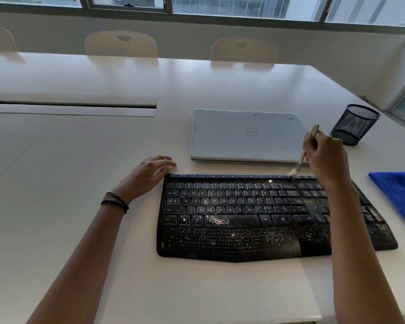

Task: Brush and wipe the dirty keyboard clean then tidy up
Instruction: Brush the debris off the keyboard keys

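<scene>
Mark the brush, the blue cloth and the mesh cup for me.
brush [301,160]: head view, handle just above the bristles.
blue cloth [401,195]: head view, middle of its visible part.
mesh cup [353,127]: head view, side wall.

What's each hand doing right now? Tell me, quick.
Left hand: open, resting on the table beside the keyboard.
Right hand: closed on the brush, bristles at the top key row.

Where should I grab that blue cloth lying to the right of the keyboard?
Probably pinch the blue cloth at its pointed corner nearest the keyboard, coming from above on that side. It lies flat on the table, that corner is free, and the rest runs out of frame.
</scene>
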Action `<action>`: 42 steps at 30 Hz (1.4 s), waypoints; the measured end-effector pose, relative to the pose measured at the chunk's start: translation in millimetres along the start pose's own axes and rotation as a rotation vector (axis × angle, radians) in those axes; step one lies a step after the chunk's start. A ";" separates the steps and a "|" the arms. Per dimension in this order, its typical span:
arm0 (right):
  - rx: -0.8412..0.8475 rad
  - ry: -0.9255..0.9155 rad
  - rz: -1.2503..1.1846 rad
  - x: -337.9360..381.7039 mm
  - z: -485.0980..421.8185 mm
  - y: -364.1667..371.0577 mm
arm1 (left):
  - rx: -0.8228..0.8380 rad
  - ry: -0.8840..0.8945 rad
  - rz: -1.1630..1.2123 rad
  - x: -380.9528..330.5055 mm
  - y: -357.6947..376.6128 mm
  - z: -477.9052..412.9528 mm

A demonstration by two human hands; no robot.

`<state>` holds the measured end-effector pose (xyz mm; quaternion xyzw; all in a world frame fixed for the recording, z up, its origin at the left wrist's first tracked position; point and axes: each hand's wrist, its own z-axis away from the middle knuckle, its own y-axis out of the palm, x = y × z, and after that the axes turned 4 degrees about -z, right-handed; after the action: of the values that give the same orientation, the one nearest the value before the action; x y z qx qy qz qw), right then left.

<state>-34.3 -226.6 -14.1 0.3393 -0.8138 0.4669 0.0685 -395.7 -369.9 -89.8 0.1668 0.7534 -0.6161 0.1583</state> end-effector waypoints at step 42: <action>-0.100 0.049 0.026 -23.1 8.4 -15.0 | -0.012 0.014 0.001 -11.4 1.4 -1.0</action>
<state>-5.8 -227.1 -18.0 0.3131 -0.8385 0.4348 0.0990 -384.9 -369.3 -85.8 0.1708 0.7582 -0.6101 0.1544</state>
